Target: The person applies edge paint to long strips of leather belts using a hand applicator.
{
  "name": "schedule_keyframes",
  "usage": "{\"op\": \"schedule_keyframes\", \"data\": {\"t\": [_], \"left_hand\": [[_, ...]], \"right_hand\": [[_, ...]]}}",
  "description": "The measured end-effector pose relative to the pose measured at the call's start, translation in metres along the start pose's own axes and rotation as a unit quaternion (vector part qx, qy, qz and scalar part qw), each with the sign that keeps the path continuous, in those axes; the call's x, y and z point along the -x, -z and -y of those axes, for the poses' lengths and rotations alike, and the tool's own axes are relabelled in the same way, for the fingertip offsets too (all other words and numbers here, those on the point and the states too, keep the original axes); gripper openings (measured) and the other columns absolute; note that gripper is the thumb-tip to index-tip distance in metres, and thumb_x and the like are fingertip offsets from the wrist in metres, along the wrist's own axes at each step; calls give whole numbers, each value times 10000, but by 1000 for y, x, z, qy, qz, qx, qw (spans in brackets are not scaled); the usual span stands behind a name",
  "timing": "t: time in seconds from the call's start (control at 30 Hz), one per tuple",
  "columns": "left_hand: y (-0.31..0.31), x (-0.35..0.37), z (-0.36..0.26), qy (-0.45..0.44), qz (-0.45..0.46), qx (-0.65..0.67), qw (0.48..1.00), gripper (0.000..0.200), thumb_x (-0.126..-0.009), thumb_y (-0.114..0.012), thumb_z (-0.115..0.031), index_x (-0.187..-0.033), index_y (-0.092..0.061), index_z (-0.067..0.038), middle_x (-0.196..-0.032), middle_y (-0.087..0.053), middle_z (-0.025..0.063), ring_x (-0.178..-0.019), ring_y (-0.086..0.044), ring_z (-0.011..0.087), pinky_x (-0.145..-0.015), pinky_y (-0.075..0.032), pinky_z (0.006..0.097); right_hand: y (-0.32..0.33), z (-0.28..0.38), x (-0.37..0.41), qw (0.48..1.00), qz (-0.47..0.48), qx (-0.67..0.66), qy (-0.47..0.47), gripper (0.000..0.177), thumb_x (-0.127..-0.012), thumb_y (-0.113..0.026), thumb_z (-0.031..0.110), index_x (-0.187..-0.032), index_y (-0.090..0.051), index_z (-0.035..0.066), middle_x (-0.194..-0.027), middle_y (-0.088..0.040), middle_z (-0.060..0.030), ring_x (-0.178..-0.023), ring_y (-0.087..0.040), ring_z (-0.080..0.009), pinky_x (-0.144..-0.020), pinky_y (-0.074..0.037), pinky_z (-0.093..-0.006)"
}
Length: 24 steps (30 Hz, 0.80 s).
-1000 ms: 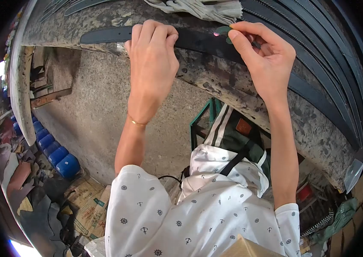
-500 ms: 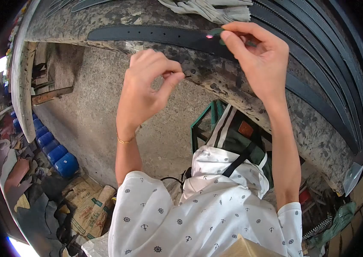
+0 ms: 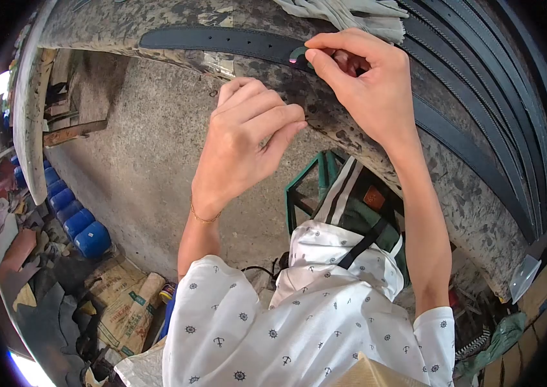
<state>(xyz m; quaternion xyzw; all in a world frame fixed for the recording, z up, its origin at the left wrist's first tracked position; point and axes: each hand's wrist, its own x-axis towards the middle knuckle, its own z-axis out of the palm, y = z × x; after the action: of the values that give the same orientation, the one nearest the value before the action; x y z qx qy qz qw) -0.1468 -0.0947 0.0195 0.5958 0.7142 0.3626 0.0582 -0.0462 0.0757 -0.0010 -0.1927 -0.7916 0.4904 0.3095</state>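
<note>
A dark leather belt strap point(image 3: 247, 42) with a row of holes lies along the worn, stained bench point(image 3: 363, 132). Over the strap, my right hand point(image 3: 367, 84) pinches a small dark green piece point(image 3: 299, 57) with a pinkish shiny spot between thumb and index finger. My left hand point(image 3: 244, 138) hovers at the bench's near edge, its thumb and index fingertips together; whatever they hold, if anything, is too small to name. The left wrist wears a thin gold bracelet point(image 3: 204, 217).
More dark belts point(image 3: 479, 84) lie at the right of the bench, beside a crumpled grey cloth point(image 3: 351, 16). Blue containers point(image 3: 93, 238) line the floor at left, near leather scraps point(image 3: 19, 248) and a paper sack point(image 3: 125, 316). A green metal frame point(image 3: 302, 187) stands below the bench.
My right hand has shifted left along the strap with the green piece. My left hand has moved right, closer to it, and its thumb and index finger now leave less of a gap.
</note>
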Motion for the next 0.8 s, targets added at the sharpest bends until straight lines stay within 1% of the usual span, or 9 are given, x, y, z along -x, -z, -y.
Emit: {"op": "schedule_keyframes", "data": {"t": [0.2, 0.43, 0.53, 0.6, 0.67, 0.7, 0.73, 0.77, 0.8], "left_hand": [[-1, 1, 1, -16, -6, -7, 1000, 138, -746, -810, -46, -849, -719, -44, -765, -630, 46, -780, -600, 243, -911, -461, 400], [0, 1, -1, -13, 2, -2, 1000, 128, -746, -806, -44, -841, -720, -44, -758, -631, 44, -772, -597, 242, -919, -461, 401], [2, 1, -5, -9, 19, 8, 1000, 113, -751, -796, -33, -838, -723, -46, -754, -632, 40, -769, -597, 237, -915, -465, 396], [7, 2, -8, -8, 27, 9, 1000, 106, -756, -787, -23, -838, -725, -47, -751, -632, 40, -768, -597, 234, -910, -470, 391], [18, 0, -9, 42, 7, 17, 999, 70, -770, -747, -8, -830, -722, -34, -766, -650, 53, -777, -619, 201, -900, -489, 379], [21, -5, -9, 39, 6, 16, 999, 70, -770, -747, -8, -830, -722, -34, -766, -650, 53, -777, -619, 201, -900, -489, 379], [22, -12, -6, 101, -100, 64, 988, 54, -773, -726, -13, -824, -720, -28, -807, -670, 68, -805, -639, 194, -893, -503, 375], [23, -22, -2, 161, -205, 113, 959, 46, -776, -704, -17, -819, -719, -22, -848, -690, 83, -834, -658, 186, -886, -517, 371], [21, -38, 10, 109, -224, 72, 966, 78, -804, -672, -30, -856, -726, -8, -953, -716, 90, -889, -676, 195, -910, -520, 360]], "right_hand": [[-2, 0, -1, 1000, 3, 21, 24, 105, -822, -774, 98, -913, -779, 47, -745, -692, -76, -582, -620, -155, -569, -492, -284], [-1, 2, -2, 1000, 8, 20, 14, 105, -823, -770, 101, -911, -779, 44, -748, -692, -82, -588, -627, -164, -574, -496, -290], [-1, 1, -1, 1000, 13, 25, 14, 114, -823, -776, 102, -921, -780, 43, -758, -701, -79, -594, -631, -151, -578, -498, -279], [-1, -1, -1, 999, -5, -26, -23, 119, -831, -786, 101, -929, -782, 34, -768, -715, -53, -612, -626, -100, -586, -490, -247], [0, -3, 0, 997, -20, -63, -46, 120, -848, -784, 100, -943, -783, 25, -779, -719, -33, -635, -621, -77, -597, -486, -234], [0, -5, 0, 992, -34, -100, -69, 122, -866, -782, 99, -956, -783, 16, -791, -724, -13, -657, -615, -53, -608, -482, -220], [1, -6, -1, 992, -36, -100, -66, 122, -866, -782, 99, -956, -783, 16, -791, -724, -13, -657, -615, -53, -608, -482, -220], [2, -7, -2, 986, -60, -148, -55, 121, -884, -772, 96, -971, -783, 12, -803, -722, -1, -675, -608, -44, -620, -479, -215], [4, -6, -2, 976, -81, -197, -43, 121, -902, -763, 92, -985, -782, 8, -816, -719, 11, -692, -601, -35, -632, -477, -209]]}}
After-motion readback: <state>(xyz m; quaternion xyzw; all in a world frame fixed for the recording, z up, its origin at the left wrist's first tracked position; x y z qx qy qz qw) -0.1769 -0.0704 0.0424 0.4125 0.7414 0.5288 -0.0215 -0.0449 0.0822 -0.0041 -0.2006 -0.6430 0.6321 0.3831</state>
